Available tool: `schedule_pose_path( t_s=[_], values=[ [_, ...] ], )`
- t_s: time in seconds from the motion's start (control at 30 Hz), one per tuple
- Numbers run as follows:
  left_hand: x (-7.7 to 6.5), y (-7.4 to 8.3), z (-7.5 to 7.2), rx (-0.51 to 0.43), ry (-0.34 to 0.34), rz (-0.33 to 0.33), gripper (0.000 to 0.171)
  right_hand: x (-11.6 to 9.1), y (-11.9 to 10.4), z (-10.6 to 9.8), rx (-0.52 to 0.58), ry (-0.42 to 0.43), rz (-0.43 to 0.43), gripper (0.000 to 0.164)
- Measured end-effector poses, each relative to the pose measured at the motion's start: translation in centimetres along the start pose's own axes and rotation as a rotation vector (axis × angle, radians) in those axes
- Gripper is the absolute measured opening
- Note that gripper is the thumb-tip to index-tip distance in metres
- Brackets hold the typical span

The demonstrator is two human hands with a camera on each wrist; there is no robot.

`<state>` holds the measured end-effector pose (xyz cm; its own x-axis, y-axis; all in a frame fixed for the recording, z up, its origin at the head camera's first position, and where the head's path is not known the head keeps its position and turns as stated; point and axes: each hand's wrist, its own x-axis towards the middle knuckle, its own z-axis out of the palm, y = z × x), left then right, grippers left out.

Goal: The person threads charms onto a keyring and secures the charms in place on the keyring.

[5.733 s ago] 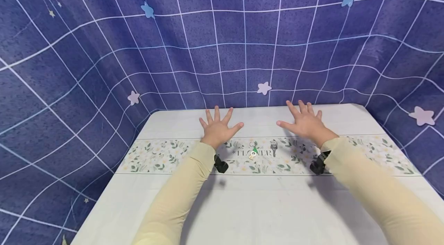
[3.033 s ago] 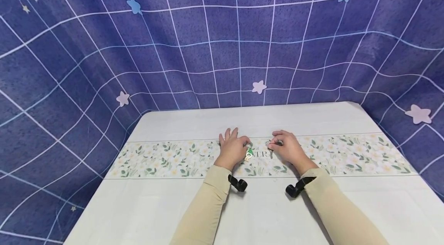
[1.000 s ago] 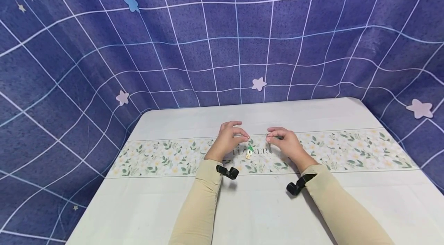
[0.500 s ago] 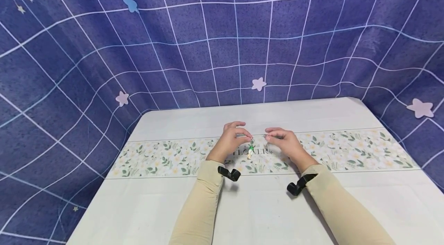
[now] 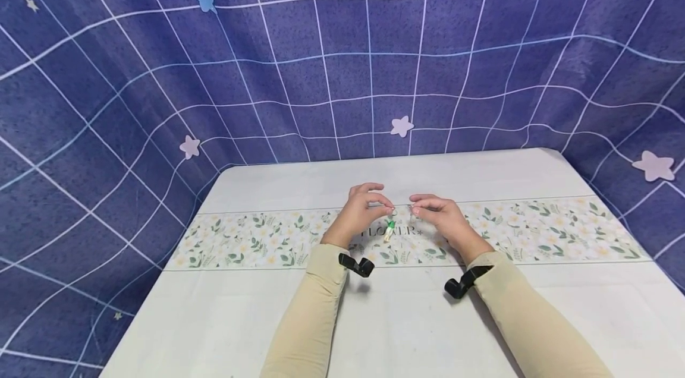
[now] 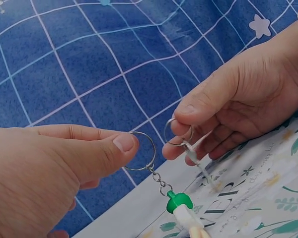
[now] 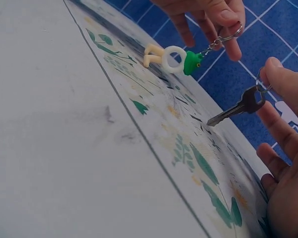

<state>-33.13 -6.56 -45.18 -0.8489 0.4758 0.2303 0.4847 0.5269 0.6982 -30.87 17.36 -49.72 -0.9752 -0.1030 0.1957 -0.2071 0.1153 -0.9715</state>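
Note:
My left hand (image 5: 360,214) pinches the metal ring of a keychain (image 5: 389,229) between thumb and forefinger. In the right wrist view its charm hangs from a short chain: a green frog-like head (image 7: 191,63), a white ring-shaped middle and pale yellow legs. Opposite, my right hand (image 5: 446,222) pinches a smaller split ring (image 6: 167,133) with a single dark-headed metal key (image 7: 247,101) dangling from it. Both rings are held up over the printed band, close to each other with a gap between them. Other fingers of both hands are loosely bent.
A white cloth-covered table (image 5: 225,306) carries a floral band (image 5: 241,241) with printed lettering across it. Behind and at both sides hangs a blue curtain (image 5: 299,81) with grid lines and stars. Black wrist mounts (image 5: 357,266) sit on both sleeves.
Spread hands came down to the keychain and key on the table, pinched their rings and raised them. Over the last second the left hand shifted slightly right, bringing the keychain nearer the key.

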Motion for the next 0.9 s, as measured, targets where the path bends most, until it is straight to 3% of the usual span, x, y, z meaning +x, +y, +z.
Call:
schedule_pose_path(
  t_s=[0.37, 0.63, 0.9],
  values=[
    [0.1, 0.4, 0.7, -0.076, 0.031, 0.026, 0.012, -0.1, 0.1, 0.6, 0.053, -0.026, -0.063, 0.022],
    [0.4, 0.5, 1.4, -0.053, 0.077, 0.003, 0.012, -0.1, 0.4, 1.2, 0.073, -0.016, -0.100, 0.021],
    [0.5, 0.7, 1.8, -0.108, 0.120, -0.025, 0.014, -0.2, 0.3, 1.6, 0.079, 0.022, -0.123, 0.019]
  ],
)
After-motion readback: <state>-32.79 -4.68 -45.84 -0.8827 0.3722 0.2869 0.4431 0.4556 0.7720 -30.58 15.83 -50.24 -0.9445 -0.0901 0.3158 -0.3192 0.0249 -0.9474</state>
